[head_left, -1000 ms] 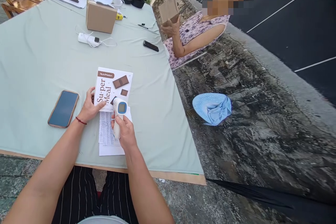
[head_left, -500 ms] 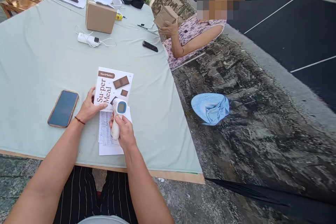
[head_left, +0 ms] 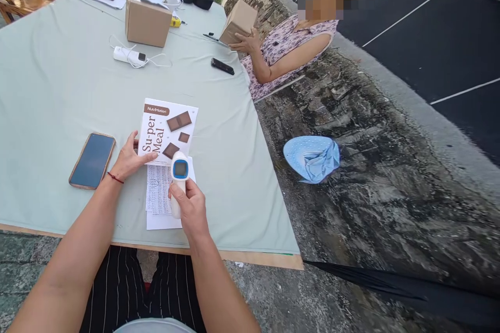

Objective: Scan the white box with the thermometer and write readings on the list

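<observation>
My left hand (head_left: 133,157) grips the near left corner of a white box (head_left: 177,138) printed "NutriMotion Su-per Meal" with brown chocolate pieces. Its thumb lies on the box's front. In my right hand (head_left: 192,205) is a white infrared thermometer (head_left: 177,208) with a blue-rimmed grey screen facing me. The thermometer's head is at the box's lower edge; I cannot tell whether they touch. Printed sheets (head_left: 158,195) lie on the table below the box. Left of my left hand rests a smartphone (head_left: 92,160) in a brown-edged case, screen up.
On the cloth-covered table (head_left: 219,192) stand a cardboard box (head_left: 146,22) with papers on top, a white corded device (head_left: 128,56) and a black phone (head_left: 222,66). At the right a person holds another cardboard box (head_left: 240,21). A blue hat (head_left: 311,159) lies on the stone ledge.
My right hand has drawn the thermometer slightly down and right, uncovering a chocolate picture on the box. The screen looks darker. The person at the right has raised their cardboard box.
</observation>
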The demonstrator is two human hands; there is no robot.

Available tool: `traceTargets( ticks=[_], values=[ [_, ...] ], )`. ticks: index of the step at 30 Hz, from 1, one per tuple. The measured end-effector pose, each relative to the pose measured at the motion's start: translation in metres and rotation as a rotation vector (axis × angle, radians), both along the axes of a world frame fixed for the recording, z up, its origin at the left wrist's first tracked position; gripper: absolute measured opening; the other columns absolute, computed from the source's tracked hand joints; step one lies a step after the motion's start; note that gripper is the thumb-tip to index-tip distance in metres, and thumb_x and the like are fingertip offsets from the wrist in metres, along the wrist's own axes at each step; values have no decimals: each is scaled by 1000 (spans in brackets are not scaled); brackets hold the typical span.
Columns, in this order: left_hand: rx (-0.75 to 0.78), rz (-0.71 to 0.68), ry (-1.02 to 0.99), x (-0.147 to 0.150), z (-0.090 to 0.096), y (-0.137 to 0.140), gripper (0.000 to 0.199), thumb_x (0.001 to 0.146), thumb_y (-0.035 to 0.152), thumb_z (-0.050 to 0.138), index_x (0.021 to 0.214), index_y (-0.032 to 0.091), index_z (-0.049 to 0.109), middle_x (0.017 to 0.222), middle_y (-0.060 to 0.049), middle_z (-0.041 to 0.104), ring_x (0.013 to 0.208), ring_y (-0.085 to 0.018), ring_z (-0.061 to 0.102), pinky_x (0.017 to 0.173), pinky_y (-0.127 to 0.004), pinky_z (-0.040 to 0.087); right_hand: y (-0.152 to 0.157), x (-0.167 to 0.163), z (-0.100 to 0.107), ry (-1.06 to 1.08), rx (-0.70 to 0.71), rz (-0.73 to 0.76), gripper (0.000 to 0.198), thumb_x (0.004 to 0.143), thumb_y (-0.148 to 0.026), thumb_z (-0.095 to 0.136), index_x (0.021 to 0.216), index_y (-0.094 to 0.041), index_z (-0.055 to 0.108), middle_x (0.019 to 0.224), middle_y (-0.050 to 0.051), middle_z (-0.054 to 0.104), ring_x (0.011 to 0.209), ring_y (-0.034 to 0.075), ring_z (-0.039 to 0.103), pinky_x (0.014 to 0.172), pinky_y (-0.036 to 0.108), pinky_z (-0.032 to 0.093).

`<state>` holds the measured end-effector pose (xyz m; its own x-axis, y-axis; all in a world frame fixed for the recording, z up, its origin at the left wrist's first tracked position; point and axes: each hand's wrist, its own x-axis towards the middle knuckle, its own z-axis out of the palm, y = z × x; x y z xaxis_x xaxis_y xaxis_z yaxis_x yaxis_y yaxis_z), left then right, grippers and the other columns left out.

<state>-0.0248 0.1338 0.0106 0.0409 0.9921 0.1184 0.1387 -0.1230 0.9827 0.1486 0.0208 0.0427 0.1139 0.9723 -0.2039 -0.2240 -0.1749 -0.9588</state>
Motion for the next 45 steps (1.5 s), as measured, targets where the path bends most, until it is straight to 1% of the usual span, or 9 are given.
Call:
traceTargets(
  ticks=[4,10,25,28,32,35,39,42,45],
  values=[
    [-86,-81,-61,-2,11,0,70,65,49,82,123,16,60,120,-12,70,112,-32,64,98,-50,51,-21,14,8,-55,19,-59,31,71,-45,76,86,-21,62,74,-1,61,69,15,53,67,29,46],
    [-130,-94,-157,-6,14,3,71,62,48,85,122,17,63,126,-12,68,120,-35,61,104,-52,48,-38,30,16,-37,47,-96,29,74,-44,74,88,-20,65,70,-1,60,68,14,53,69,29,46],
    [225,135,-52,-11,-30,37,96,63,59,83,141,27,37,142,-15,50,130,-32,53,92,-41,55,-40,54,8,-80,33,-128,33,74,-48,73,88,-18,66,68,-1,59,65,14,52,64,28,45],
    [263,142,21,-12,-37,42,98,63,61,81,142,28,35,146,-15,47,135,-33,48,94,-42,54,-35,66,-5,-210,24,-163,40,74,-51,71,97,-18,67,82,3,65,75,17,58,72,32,49],
    [246,176,47,-8,-35,40,78,72,57,75,135,25,44,145,-14,49,139,-32,44,99,-43,52,-24,89,-33,-637,9,-276,60,70,-56,70,117,-19,65,105,9,64,97,24,61,86,39,49],
    [183,271,77,-5,-28,36,59,73,47,72,123,21,52,131,-14,59,126,-28,55,89,-39,56,-17,104,-56,-950,-22,-261,63,73,-59,65,124,-23,62,109,9,63,100,27,61,81,40,50],
    [89,349,203,0,-16,26,34,70,35,70,97,20,56,93,-5,66,85,-18,64,70,-30,53,-14,113,-74,-1207,-27,-236,56,80,-57,59,124,-23,60,109,11,65,96,27,62,76,40,49],
    [24,347,363,6,-5,13,22,74,37,66,75,21,51,69,2,58,63,-13,53,62,-28,45,-14,108,-75,-1358,104,-310,46,86,-52,56,117,-20,62,110,14,63,101,30,59,83,45,47],
    [9,239,533,14,3,-2,28,77,40,64,67,21,47,63,3,55,60,-13,49,59,-29,39,-13,92,-70,-1322,295,-360,35,91,-44,53,112,-18,63,108,15,62,100,28,59,85,45,48]
  ],
)
